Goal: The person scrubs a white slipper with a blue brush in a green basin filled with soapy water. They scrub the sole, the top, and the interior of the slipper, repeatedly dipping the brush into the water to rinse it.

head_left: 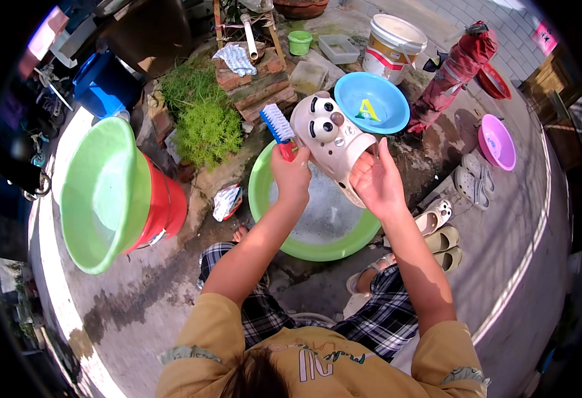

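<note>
Item one: cream slipper (330,136), moulded animal face on its toe, held up over the green wash basin (264,212). My right hand (378,182) has its grip closed on the heel end, fingers tucked into the opening. The long axis runs from that hand up and leftward, toe toward the brick stack (258,83) beyond the basin.

Item two: scrub brush (279,126), blue-and-white bristles, red handle. My left hand (291,174) is clenched round the handle. The bristle head stands just left of the slipper's toe; whether it touches I cannot quite tell. The left hand is the nearer one to the toe; the slipper lies right of the brush.

Item three: green wash basin, on the ground between my knees, holding grey sudsy water.

Around the basin: blue bowl (377,99) behind it; white bucket (390,43) farther back; pink bowl (498,140) well to the right; pairs of pale sandals (437,229) near its right rim; a large green tub on a red one (108,192) well to the left.
</note>
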The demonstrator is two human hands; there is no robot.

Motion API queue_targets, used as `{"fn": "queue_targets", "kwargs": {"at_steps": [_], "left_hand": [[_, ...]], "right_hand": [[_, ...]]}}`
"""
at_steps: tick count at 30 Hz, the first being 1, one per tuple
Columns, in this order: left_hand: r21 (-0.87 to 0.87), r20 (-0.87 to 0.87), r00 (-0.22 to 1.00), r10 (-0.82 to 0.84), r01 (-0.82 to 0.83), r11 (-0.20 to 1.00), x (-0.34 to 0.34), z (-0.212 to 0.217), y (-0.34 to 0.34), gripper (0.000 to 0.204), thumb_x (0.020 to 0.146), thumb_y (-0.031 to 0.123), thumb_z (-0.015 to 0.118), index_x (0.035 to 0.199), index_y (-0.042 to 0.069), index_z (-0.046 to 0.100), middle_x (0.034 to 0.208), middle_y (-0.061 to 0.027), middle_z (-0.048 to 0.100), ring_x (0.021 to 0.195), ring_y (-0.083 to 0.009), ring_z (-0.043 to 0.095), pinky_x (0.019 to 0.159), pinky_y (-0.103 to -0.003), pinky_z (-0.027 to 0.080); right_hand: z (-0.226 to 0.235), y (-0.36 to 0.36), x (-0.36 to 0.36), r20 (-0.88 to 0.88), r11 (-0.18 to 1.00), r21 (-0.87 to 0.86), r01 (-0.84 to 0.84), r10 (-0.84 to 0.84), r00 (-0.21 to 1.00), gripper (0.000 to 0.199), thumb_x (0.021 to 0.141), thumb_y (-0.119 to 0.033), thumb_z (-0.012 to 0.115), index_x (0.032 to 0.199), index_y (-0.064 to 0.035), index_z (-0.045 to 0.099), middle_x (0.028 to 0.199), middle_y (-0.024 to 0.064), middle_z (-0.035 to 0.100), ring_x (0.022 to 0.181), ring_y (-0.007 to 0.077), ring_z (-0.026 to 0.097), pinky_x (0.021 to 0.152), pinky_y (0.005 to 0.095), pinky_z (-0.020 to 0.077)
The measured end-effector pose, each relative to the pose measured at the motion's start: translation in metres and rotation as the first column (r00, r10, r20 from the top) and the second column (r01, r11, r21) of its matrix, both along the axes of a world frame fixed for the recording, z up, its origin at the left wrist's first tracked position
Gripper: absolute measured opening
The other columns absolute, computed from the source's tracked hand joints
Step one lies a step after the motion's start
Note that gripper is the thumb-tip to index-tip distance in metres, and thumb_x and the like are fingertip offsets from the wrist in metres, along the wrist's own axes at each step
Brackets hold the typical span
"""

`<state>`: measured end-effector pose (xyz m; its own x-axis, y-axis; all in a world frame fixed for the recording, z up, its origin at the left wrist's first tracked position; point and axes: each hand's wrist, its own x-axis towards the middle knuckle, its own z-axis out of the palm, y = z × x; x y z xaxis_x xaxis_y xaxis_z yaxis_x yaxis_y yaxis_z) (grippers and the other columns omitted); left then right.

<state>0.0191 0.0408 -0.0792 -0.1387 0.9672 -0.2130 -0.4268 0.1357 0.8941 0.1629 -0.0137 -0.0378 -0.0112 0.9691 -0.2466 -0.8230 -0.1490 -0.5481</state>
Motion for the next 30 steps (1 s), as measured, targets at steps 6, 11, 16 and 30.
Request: {"fn": "queue_targets", "kwargs": {"at_steps": [6,11,16,30], "left_hand": [[0.217,-0.483,0.874,-0.060,0.186,0.958,0.002,-0.011,-0.009,0.024,0.078,0.016,0.064,0.094,0.002,0.052,0.079,-0.0026,0.055,0.063,-0.0079,0.049,0.055,-0.023,0.040],[0.467,-0.634,0.762,0.129,0.246,0.849,-0.005,0.024,-0.009,0.050,0.069,0.022,0.075,0.107,0.000,0.050,0.096,-0.0068,0.056,0.082,-0.0132,0.054,0.066,-0.024,0.044],[0.421,-0.672,0.736,-0.078,0.467,0.778,-0.011,0.033,-0.010,0.074,0.061,0.009,0.077,0.126,0.003,0.043,0.114,-0.0079,0.055,0.086,-0.0118,0.056,0.071,-0.023,0.046],[0.373,-0.908,0.377,0.180,0.535,0.758,-0.009,0.017,-0.036,0.045,0.092,0.017,0.045,0.135,0.010,0.035,0.072,-0.0118,0.045,0.061,-0.0285,0.050,0.056,-0.037,0.042]], "right_hand": [[0.011,0.007,0.005,-0.138,0.979,0.163,-0.125,0.148,0.979,0.050,0.088,-0.024,0.046,0.130,0.0003,0.033,0.126,0.0172,0.046,0.113,0.0320,0.048,0.097,0.0450,0.0368],[-0.007,0.008,0.006,0.241,0.995,0.000,-0.102,0.099,0.965,0.038,0.085,-0.014,0.051,0.119,0.0015,0.046,0.108,0.0131,0.058,0.094,0.0212,0.058,0.080,0.0314,0.0476],[-0.002,0.000,-0.011,0.485,0.990,-0.141,-0.018,0.085,0.870,0.017,0.082,-0.021,0.056,0.075,-0.0066,0.061,0.051,-0.0041,0.049,0.040,0.0053,0.039,0.037,0.0228,0.0242],[-0.012,0.021,0.005,-0.038,0.998,-0.058,-0.026,0.023,0.999,0.040,0.080,0.001,0.042,0.119,0.0075,0.040,0.113,0.0210,0.052,0.097,0.0315,0.056,0.087,0.0420,0.0468]]}}
